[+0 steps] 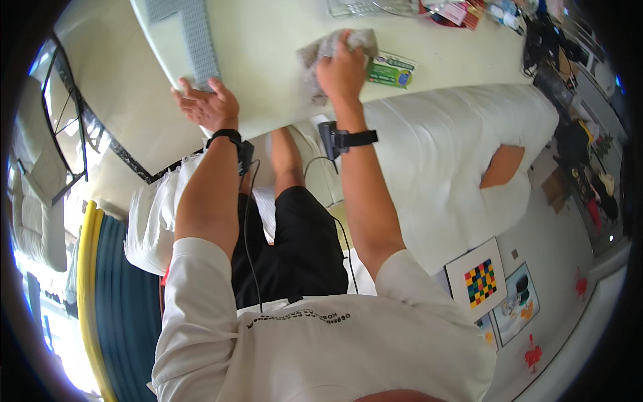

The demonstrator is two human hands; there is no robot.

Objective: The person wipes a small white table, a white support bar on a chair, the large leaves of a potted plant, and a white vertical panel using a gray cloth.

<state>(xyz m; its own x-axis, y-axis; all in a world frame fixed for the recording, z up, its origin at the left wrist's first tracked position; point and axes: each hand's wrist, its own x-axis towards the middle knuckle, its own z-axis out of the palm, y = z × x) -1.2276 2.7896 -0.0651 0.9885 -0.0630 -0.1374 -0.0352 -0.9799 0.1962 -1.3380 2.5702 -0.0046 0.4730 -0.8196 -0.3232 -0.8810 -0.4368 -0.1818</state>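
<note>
My right hand (343, 70) is closed on a crumpled grey-brown cloth (312, 54), which lies against the pale tabletop (266, 65). Close beside that hand, on its right, is a green and white packet (393, 70) that bears writing. My left hand (211, 106) is at the table's near left edge with its fingers apart, holding nothing. Its fingertips are by the lower end of a grey-blue patterned strip (197, 45) on the tabletop. Whether the palm presses on the strip or on the table edge cannot be seen.
Clear plastic packaging (371, 7) and red printed items (452, 12) lie along the far side of the table. A sofa under a white cover (432, 135) runs along the right. Black-framed furniture (75, 110) stands at left. Thin cables (246, 226) hang from both wrist bands.
</note>
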